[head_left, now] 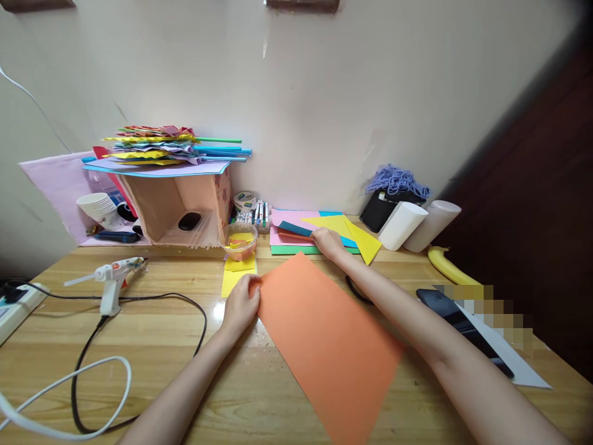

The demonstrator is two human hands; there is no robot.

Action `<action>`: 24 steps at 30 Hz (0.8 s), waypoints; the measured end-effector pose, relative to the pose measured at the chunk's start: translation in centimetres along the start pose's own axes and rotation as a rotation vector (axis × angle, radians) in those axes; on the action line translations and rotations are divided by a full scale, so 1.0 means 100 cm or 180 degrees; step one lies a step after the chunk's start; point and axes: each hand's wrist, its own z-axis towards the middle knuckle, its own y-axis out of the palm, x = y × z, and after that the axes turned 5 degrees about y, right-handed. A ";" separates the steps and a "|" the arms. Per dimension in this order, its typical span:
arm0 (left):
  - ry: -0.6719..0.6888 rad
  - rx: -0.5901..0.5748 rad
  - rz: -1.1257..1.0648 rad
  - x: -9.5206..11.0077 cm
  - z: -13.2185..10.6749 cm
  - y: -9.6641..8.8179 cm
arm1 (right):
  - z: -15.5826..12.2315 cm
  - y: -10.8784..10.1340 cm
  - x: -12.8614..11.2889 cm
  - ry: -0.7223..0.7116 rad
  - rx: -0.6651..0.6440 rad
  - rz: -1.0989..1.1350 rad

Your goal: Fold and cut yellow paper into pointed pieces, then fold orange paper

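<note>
A large orange paper sheet [327, 337] lies slanted on the wooden table in front of me. My left hand [241, 306] pinches its left corner, fingers closed on the edge. My right hand [327, 241] reaches further back and rests on a stack of coloured paper sheets [296, 238] by the wall, its fingers curled at the edge of a sheet; whether it grips one I cannot make out. Yellow paper pieces [365, 241] lie on top of that stack.
A glue gun [113, 278] with black cord lies at left beside a power strip [16, 306]. A plastic cup [238, 241], yellow notes [234, 278], markers, a cardboard box with folded papers, paper cups, two rolls, a banana [447, 266] and a phone [458, 321] surround the work area.
</note>
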 end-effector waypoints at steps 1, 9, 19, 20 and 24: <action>-0.0002 0.0005 0.0001 0.000 0.000 0.000 | 0.001 -0.001 0.000 0.0041 0.0065 0.0026; -0.0019 0.0025 0.0022 -0.001 0.000 0.001 | 0.005 -0.001 0.003 0.0210 0.0494 0.0392; 0.0009 0.0028 0.0023 -0.002 0.001 0.002 | 0.013 0.008 0.013 0.0522 0.0723 0.1267; 0.0014 0.0027 0.0027 -0.002 0.000 0.002 | 0.015 0.009 0.015 0.0589 0.0724 0.1400; 0.0020 0.0031 0.0038 -0.002 0.000 0.002 | 0.021 0.013 0.024 0.0778 0.0707 0.1995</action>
